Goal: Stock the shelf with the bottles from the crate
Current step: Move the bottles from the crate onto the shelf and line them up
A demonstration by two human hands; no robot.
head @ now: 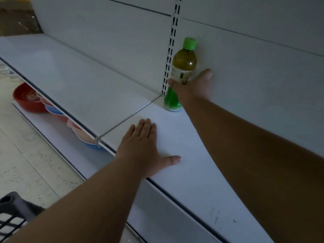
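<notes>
A bottle (185,62) of green tea with a green cap stands upright at the back of the white shelf (175,137), next to the slotted upright post (172,50). My right hand (194,86) reaches to it and holds it round the label, thumb on its left side and fingers on its right against the back panel. My left hand (142,146) rests flat on the shelf near its front edge, fingers straight and thumb spread out. A corner of the dark crate (12,211) shows at the bottom left; its contents are out of sight.
A thin clear divider (128,118) runs across the shelf from the post to the front edge. On the lower shelf lie red, blue and pink plastic bowls (29,99). A pale tiled floor (26,163) lies at the left.
</notes>
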